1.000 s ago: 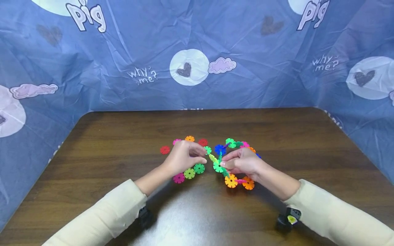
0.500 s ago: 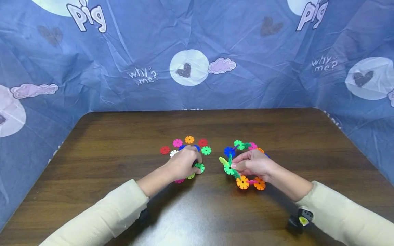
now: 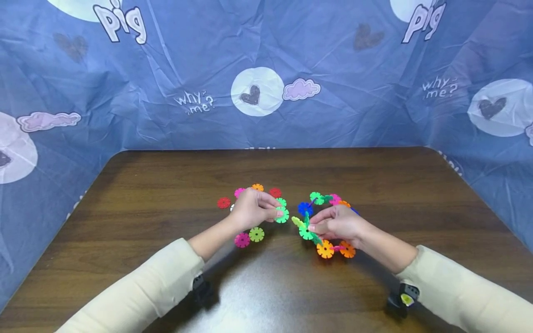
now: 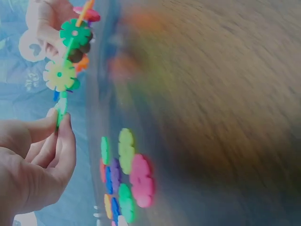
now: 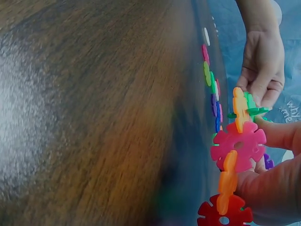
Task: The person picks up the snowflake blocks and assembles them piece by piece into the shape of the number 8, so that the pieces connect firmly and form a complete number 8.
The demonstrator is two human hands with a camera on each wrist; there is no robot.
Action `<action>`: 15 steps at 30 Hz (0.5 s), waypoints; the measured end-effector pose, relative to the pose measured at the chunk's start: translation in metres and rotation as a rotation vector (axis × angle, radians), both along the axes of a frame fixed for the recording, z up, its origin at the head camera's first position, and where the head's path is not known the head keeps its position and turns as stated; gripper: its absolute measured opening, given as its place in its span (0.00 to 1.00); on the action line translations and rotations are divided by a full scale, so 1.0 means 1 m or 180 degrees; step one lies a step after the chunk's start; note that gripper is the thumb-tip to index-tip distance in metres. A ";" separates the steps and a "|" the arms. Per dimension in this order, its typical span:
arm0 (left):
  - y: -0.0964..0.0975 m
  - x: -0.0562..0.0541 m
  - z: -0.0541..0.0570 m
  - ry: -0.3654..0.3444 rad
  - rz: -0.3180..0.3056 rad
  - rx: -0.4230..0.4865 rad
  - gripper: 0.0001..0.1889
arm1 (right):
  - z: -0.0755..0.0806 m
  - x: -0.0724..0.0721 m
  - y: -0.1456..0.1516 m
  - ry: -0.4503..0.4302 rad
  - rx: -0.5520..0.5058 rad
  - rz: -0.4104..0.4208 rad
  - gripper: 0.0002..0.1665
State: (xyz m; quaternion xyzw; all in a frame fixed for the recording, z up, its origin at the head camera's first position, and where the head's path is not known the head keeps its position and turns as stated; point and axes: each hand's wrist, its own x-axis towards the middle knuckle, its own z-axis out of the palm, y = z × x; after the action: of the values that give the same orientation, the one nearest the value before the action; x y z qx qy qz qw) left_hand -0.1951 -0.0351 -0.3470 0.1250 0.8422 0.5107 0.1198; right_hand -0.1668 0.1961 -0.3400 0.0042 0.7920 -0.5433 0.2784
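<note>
My left hand (image 3: 254, 210) pinches a light green snowflake building disc (image 3: 282, 215) between thumb and fingertips, above the table. My right hand (image 3: 339, 225) grips a chain of interlocked snowflake discs near its green disc (image 3: 306, 232). A yellow-green disc (image 3: 297, 221) juts from the chain toward the left hand, with a small gap in the head view. The chain also carries a blue disc (image 3: 305, 208), orange discs (image 3: 325, 249) and pink ones. In the right wrist view, a pink disc (image 5: 239, 146) and a red disc (image 5: 224, 214) hang linked by an orange one.
Loose discs lie on the brown table (image 3: 175, 175) around the left hand: a red disc (image 3: 223, 203), an orange disc (image 3: 257, 187), a magenta disc (image 3: 242, 240) and a yellow-green disc (image 3: 257, 234). The hand hides some others. A blue printed cloth (image 3: 341, 120) hangs behind.
The left hand left the chain, reached down to a green disc on the table, then lifted it toward the chain. The chain in the right hand shifted right, then slightly back left.
</note>
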 end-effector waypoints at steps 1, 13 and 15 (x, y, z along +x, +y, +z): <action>0.001 0.000 0.002 -0.0099 0.0053 0.0076 0.09 | 0.000 0.000 0.000 0.0000 0.0004 0.0003 0.21; 0.007 0.005 0.012 -0.0492 0.0335 0.0182 0.10 | 0.004 0.001 -0.003 0.0002 -0.0053 0.0008 0.18; 0.008 0.006 0.012 -0.0506 0.0370 0.0201 0.10 | 0.003 0.001 -0.004 0.0004 -0.0067 0.0013 0.18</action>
State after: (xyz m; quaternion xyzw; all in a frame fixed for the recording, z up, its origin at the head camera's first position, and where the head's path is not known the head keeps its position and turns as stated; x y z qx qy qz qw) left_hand -0.1895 -0.0268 -0.3346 0.0388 0.8193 0.5514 0.1525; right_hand -0.1656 0.1922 -0.3368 -0.0007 0.7865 -0.5510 0.2791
